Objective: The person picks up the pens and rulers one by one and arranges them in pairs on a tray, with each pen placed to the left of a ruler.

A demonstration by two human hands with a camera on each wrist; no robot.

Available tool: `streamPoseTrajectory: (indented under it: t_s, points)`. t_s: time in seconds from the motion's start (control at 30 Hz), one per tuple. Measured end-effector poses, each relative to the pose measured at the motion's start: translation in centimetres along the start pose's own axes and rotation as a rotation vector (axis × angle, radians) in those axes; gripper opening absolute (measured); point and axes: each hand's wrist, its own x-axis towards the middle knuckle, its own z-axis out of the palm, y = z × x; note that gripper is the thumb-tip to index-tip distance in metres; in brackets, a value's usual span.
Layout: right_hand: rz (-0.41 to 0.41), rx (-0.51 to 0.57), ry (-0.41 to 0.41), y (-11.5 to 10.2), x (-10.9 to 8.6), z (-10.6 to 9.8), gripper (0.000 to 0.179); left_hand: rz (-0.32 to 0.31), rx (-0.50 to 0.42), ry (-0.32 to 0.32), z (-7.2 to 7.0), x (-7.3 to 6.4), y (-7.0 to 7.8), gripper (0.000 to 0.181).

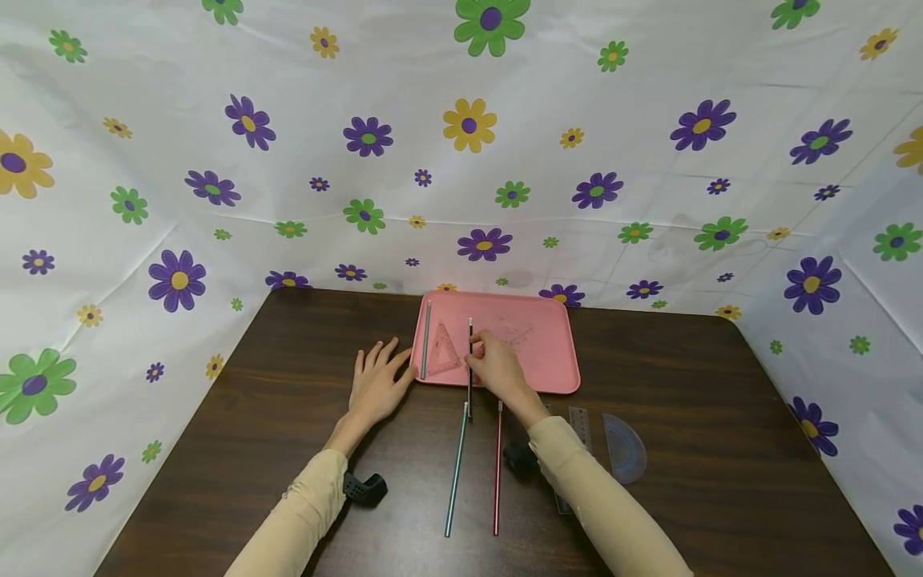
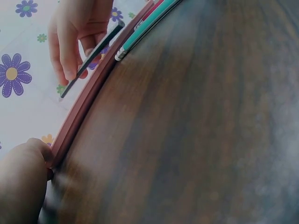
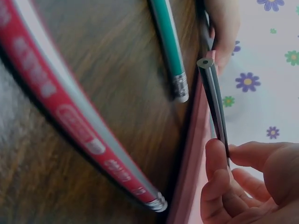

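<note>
My right hand pinches a black pencil between thumb and fingertips, over the near part of a pink tray. The pencil's unsharpened end points toward me, past the tray's front rim. My left hand lies with fingers spread at the tray's left edge; in the left wrist view its thumb touches the tray's corner. Inside the tray are a green pencil along the left side and a clear triangular set square beside it.
On the dark table, a green pencil and a red pencil lie in front of the tray. A clear ruler and a clear protractor lie to the right, near my right forearm. A flowered cloth hangs behind.
</note>
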Motion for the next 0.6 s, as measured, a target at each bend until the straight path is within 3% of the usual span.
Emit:
streamPoseTrajectory:
  t_s: [0.27,0.6]
  points:
    - [-0.037,0.015,0.045,0.9,1.4,0.5,0.008,0.001,-0.005,0.013,-0.1,-0.1,0.0,0.052]
    - [-0.026,0.019,0.087,1.0,2.3,0.4,0.014,0.001,-0.007,0.007,0.0,-0.1,0.0,0.053]
